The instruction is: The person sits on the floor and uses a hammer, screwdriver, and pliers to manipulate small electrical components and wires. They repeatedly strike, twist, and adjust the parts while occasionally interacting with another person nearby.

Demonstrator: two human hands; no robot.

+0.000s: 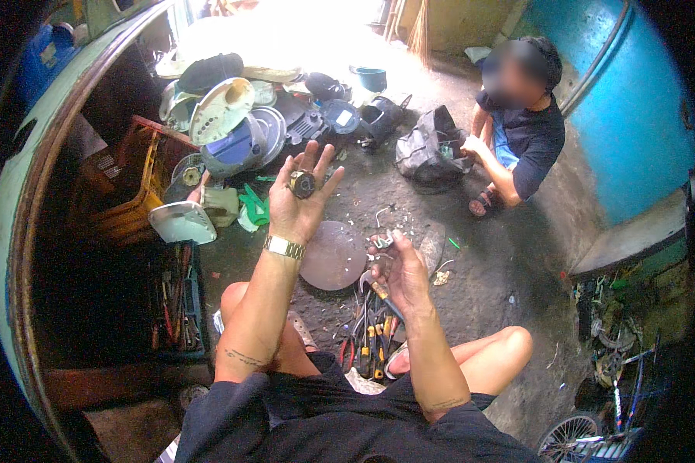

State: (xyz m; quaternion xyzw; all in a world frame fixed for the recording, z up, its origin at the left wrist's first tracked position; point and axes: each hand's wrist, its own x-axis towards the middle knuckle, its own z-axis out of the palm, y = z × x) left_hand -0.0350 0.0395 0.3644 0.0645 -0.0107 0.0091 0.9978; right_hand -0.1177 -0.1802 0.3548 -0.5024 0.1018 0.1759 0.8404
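Left hand (pixel 300 197): raised palm-up, fingers spread, a small dark round part (pixel 302 184) resting loose on the palm near the finger bases; held flat and high, likely to bring the part into the light for inspection. A metal watch (pixel 284 247) sits on that wrist.

Right hand (pixel 398 270): lower, fingers curled around a small pale metal piece (pixel 383 241) at the fingertips, with a tool handle (pixel 378 292) also in the grip; exact pinch unclear.

Floor (pixel 486 270), between the knees: a cluster of pliers and screwdrivers (pixel 369 339) with orange-and-black handles, close by for easy reach. Just beyond the hands, a round pinkish disc (pixel 332 256) lies flat.

Left side: a tray of hand tools (pixel 174 301), an orange crate (pixel 131 193), and a heap of fan housings and plastic covers (pixel 239 116).

Far side: a second person (pixel 517 123) crouches, hands at a black bag (pixel 428 147), beside a blue barrel (pixel 633 108). A bicycle wheel (pixel 571 440) shows at lower right.
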